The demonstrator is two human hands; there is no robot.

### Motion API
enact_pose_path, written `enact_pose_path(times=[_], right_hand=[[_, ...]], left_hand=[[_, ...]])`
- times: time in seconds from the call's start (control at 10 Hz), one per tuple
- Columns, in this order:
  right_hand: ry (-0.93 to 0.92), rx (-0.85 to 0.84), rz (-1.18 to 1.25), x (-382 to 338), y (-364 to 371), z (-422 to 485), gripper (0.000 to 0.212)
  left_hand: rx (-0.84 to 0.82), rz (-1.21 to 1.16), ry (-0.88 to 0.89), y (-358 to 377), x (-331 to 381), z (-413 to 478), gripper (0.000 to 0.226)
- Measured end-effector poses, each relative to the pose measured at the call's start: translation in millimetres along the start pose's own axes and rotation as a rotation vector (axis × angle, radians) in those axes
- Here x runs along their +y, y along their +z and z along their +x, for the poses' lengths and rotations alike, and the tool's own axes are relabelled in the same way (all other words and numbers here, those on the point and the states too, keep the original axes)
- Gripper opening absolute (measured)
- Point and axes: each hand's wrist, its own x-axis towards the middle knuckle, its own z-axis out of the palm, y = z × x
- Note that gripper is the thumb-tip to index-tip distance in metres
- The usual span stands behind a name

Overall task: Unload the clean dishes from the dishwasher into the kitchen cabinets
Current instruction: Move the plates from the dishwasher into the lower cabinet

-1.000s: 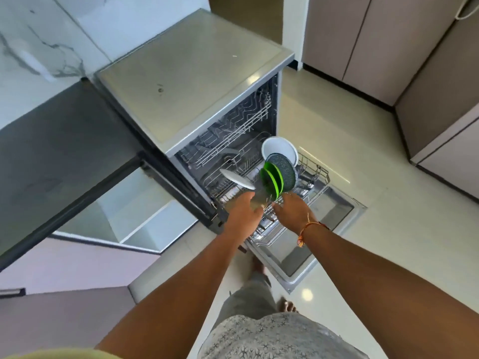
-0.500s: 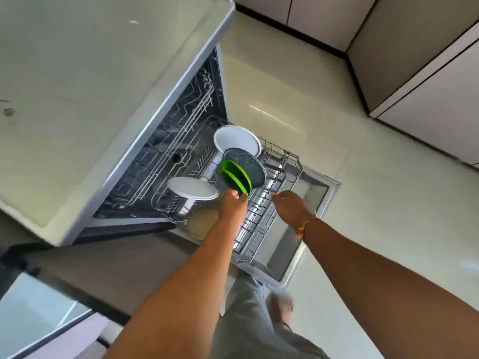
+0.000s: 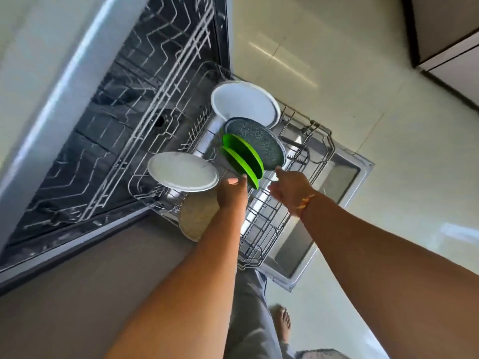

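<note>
Shifting across the lower rack [image 3: 272, 224], your left hand [image 3: 231, 194] now meets the rim of the green plates [image 3: 241, 154], still upright there, its grip impossible to tell; your right hand [image 3: 291, 189] hangs alongside, fingers [image 3: 280, 173] apart, empty, so lifting comes next.

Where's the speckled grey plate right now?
Head view, centre: the grey plate stands on edge in the pulled-out rack, between the green plates and the rear white plate, just beyond the right hand.

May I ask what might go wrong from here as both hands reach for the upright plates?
The two bright green plates stand close against the speckled dark grey plate; lifting one may knock the other. The left hand is beside the nearer round white plate and could bump it.
</note>
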Motion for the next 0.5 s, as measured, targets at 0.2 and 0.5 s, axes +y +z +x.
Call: enact_pose_path(times=[0.2,0.5], right_hand=[[0.002,-0.014,0.351,-12.4,22.5,78.8,0.069],[0.092,0.053,0.453,-6.9,47.8,99.1,0.059]], left_hand=[[-0.023,0.033,0.061,28.2,19.3,43.5,0.04],[0.044,0.038,0.057,47.9,12.5,69.1,0.025]])
